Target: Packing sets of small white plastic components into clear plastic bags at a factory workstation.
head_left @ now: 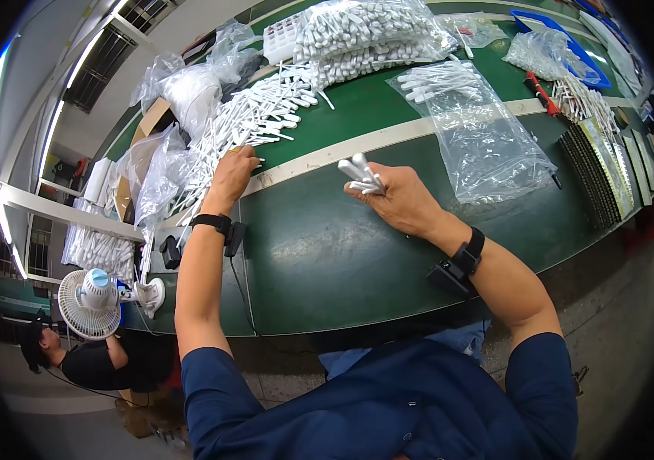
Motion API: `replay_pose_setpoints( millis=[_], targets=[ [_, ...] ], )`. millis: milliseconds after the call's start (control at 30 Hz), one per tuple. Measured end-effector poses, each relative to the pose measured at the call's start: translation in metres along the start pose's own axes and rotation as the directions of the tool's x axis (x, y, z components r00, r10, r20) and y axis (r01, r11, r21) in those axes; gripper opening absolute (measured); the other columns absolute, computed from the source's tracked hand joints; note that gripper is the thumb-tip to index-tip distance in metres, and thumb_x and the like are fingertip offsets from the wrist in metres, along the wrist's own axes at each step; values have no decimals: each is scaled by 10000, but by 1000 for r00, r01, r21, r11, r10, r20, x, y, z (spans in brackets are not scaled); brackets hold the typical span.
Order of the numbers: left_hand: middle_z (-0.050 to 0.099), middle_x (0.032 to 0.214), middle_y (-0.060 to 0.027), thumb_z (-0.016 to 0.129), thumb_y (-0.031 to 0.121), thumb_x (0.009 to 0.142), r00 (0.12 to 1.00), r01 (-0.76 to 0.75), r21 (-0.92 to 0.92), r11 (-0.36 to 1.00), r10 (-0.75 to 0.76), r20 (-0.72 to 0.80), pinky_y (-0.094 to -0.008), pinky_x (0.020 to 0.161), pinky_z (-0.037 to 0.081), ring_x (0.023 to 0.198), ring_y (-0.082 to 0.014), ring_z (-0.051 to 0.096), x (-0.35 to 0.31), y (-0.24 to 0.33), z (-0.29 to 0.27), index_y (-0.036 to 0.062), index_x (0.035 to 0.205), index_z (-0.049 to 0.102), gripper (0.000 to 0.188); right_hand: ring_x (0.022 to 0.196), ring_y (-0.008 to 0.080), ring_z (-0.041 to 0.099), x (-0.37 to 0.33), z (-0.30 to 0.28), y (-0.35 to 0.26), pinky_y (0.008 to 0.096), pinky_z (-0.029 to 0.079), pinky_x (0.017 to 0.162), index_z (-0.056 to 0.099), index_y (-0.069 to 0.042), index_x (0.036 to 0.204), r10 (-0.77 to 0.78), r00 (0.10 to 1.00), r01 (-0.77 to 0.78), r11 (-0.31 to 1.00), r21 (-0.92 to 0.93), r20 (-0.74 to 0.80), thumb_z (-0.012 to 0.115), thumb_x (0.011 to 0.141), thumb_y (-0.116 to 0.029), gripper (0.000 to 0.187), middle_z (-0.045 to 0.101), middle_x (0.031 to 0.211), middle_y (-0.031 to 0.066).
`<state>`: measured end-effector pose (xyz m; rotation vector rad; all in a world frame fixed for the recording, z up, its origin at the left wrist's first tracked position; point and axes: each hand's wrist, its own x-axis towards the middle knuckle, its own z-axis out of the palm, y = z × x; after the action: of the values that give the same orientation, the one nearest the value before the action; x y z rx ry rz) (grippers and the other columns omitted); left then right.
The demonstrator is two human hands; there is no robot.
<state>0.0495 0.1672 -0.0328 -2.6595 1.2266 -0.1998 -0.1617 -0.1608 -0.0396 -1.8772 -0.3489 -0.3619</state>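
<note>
In my right hand (pixel 404 201) is a small bundle of white plastic sticks (pixel 361 175), their thicker rounded ends pointing up and left. The fingers are wrapped round them, above the dark green table. My left hand (pixel 233 175) is at the near edge of a long loose pile of similar white sticks (pixel 254 111). Its fingers are bent and pressed together; a white tip shows beside them, but what they hold is hidden. An open clear plastic bag (pixel 480 146) lies flat to the right of my right hand, with a layer of sticks in its far end.
Full bags of white sticks (pixel 373 34) are stacked at the back. A blue tray (pixel 572 50), a red-and-black tool (pixel 543 96) and dark ridged strips (pixel 591 176) lie at right. Crumpled bags (pixel 189 96) and a small fan (pixel 91 303) stand left; a person (pixel 105 360) is beyond.
</note>
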Motion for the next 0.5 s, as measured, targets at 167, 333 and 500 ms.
replay_pose_setpoints(
  millis=[167,333,500],
  targets=[
    [634,1068,-138,550,-42,849,997,-20,-46,999,23,69,-425,876,527,1033,-340,643,-8,4,-13,26,972,693,201,573,72,472,1,-6,0,296,382,520,649,-19,780,140,990,-135,985,110,-32,748,954,-398,429,554,608,-10],
    [638,1061,-119,560,-36,847,995,-50,-71,996,56,84,-418,860,534,1017,-329,642,-18,-4,-17,31,946,684,172,560,52,504,4,-11,0,264,397,511,638,-55,696,366,930,-358,898,257,16,771,919,-463,483,547,594,-33],
    [652,1019,-103,574,-27,848,985,-134,-25,991,136,103,-406,858,543,1024,-317,646,-18,-6,-21,18,860,679,114,556,41,508,3,-14,-7,247,404,504,655,-76,711,382,923,-350,876,331,-36,785,894,-493,473,543,597,-42]
  ],
)
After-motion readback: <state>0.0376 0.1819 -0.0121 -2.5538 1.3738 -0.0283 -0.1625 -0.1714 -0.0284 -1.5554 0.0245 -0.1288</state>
